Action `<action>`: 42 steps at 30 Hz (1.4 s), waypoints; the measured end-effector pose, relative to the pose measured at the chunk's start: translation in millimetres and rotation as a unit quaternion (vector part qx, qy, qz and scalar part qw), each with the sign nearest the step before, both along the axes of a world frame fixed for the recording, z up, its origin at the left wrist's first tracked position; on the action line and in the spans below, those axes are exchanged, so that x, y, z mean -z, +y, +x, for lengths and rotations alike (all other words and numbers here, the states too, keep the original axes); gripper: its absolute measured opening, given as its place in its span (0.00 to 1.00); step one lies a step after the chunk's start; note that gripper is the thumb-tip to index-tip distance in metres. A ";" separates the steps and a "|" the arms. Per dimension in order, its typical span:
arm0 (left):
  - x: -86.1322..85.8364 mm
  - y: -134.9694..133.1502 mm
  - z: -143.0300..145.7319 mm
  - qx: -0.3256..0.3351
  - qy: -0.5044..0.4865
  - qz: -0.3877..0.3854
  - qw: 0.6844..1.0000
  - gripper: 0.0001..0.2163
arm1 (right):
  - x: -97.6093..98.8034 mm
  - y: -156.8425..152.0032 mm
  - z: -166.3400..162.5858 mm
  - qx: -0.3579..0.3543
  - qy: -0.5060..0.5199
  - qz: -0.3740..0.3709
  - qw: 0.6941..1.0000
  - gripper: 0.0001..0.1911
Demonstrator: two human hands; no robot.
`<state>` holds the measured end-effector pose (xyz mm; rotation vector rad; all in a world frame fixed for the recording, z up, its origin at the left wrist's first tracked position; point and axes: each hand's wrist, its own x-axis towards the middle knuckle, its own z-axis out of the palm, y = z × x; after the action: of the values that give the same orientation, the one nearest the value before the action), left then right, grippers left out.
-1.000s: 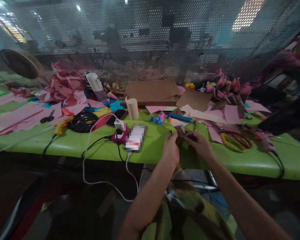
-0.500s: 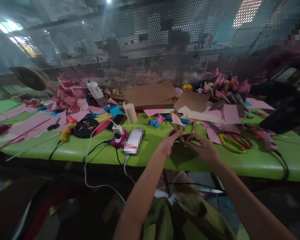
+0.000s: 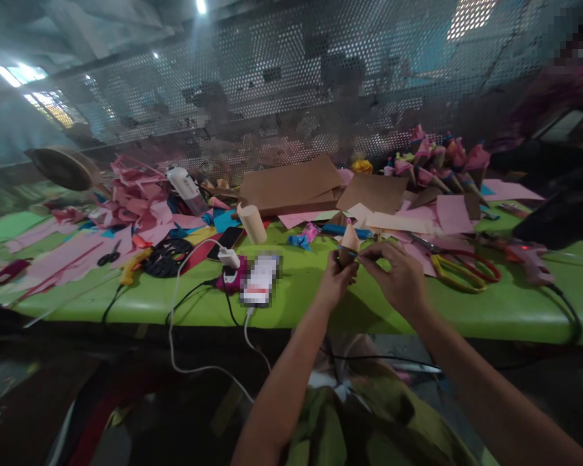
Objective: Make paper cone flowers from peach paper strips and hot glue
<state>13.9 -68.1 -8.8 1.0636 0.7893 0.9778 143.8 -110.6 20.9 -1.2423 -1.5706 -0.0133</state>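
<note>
Over the front of the green table (image 3: 301, 278), my left hand (image 3: 336, 279) is wrapped round a small paper cone (image 3: 350, 237), brown below with pale pink paper at its pointed top. A thin blue strip (image 3: 348, 251) crosses the cone at the brown part. Thumb and fingertips of my right hand (image 3: 397, 275) are pinched together at the strip's right end, close beside the cone. My left fingers hide the cone's lower part.
Left of my hands lie a phone (image 3: 261, 279) on a white cable and a magenta power socket (image 3: 236, 275). To the right are large scissors (image 3: 459, 270) and a pink glue gun (image 3: 529, 259). Cardboard sheets (image 3: 291, 181) and a pile of paper cones (image 3: 437, 162) stand behind.
The cone has turned in my left hand, so its pink top and blue strip now show. My right hand has shifted slightly up and stays close to the cone. The camera view shifted a little.
</note>
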 end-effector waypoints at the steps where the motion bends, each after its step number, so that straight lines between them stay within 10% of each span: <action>1: -0.1 -0.2 -0.6 0.004 0.007 0.007 1.000 0.15 | 0.8 0.9 -1.1 0.005 -0.011 0.004 1.000 0.07; 23: -5.7 -6.7 -3.4 -0.015 0.054 0.059 0.997 0.20 | 5.3 1.8 -4.6 0.056 -0.095 0.001 0.994 0.08; 42: 6.4 -0.5 -0.2 0.022 -0.055 -0.042 0.997 0.28 | 5.4 3.7 -9.0 0.029 0.010 0.037 0.999 0.09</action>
<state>13.8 -68.7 -15.1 0.9430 0.7082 0.9497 134.8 -106.9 15.6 -1.2263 -1.5036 -0.0940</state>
